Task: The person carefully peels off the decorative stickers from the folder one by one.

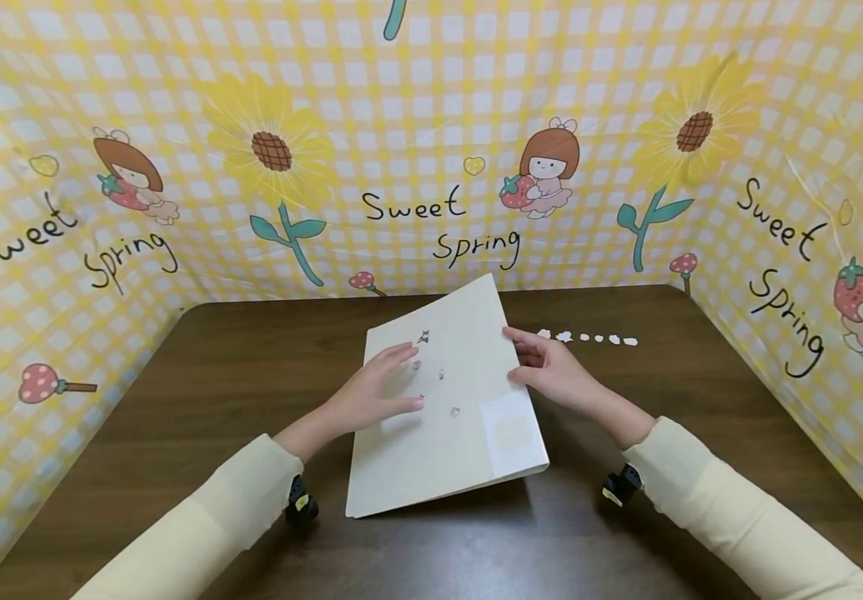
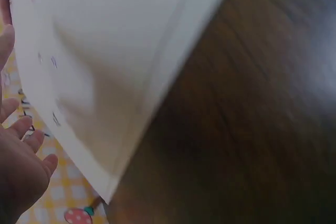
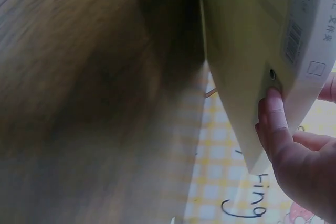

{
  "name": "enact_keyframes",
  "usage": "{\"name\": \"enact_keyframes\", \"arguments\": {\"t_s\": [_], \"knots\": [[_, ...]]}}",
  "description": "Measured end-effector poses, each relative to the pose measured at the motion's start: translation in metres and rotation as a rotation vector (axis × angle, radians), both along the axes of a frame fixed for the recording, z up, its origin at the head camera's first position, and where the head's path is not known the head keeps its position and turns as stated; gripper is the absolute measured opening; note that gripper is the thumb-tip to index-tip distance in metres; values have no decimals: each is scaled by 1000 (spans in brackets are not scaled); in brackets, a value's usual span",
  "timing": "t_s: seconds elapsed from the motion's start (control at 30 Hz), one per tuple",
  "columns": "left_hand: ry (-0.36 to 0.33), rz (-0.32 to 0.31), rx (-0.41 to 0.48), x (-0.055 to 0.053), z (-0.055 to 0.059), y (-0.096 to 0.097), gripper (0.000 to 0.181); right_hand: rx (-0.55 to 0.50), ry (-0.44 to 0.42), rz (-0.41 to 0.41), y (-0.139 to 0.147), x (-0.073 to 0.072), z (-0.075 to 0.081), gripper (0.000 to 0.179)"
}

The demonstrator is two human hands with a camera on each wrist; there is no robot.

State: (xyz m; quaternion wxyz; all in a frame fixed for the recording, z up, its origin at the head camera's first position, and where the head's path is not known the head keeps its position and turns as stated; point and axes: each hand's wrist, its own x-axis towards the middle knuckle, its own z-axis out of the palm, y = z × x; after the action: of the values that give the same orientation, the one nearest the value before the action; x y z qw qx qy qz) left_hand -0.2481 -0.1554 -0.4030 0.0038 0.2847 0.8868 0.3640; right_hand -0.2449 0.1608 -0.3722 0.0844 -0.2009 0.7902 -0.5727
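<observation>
A cream file folder [image 1: 431,433] is tilted over the table, its right, spine side raised and its lower left corner near the wood. Small cartoon pictures [image 1: 454,412] dot the cover, and a pale square label sits at its lower right. My right hand [image 1: 562,375] grips the spine edge; in the right wrist view its fingers [image 3: 275,114] lie against the back cover beside a round hole. Over the left part of the cover is my left hand [image 1: 371,392], fingers and thumb spread. Whether its fingertips touch the cover I cannot tell.
Several small white pieces [image 1: 584,337] lie in a row on the dark wooden table [image 1: 251,350], behind the right hand. A yellow checked cloth [image 1: 416,117] with flowers and "Sweet Spring" lettering hangs around the back and both sides.
</observation>
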Motion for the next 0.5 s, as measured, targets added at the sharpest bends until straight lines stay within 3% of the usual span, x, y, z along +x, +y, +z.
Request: {"name": "enact_keyframes", "arguments": {"t_s": [0.23, 0.5], "knots": [[39, 29, -184, -7, -15, -21, 92, 53, -5, 22, 6, -4, -14, 67], [76, -32, -384, -10, -24, -31, 100, 93, -74, 49, 10, -9, -28, 72]]}}
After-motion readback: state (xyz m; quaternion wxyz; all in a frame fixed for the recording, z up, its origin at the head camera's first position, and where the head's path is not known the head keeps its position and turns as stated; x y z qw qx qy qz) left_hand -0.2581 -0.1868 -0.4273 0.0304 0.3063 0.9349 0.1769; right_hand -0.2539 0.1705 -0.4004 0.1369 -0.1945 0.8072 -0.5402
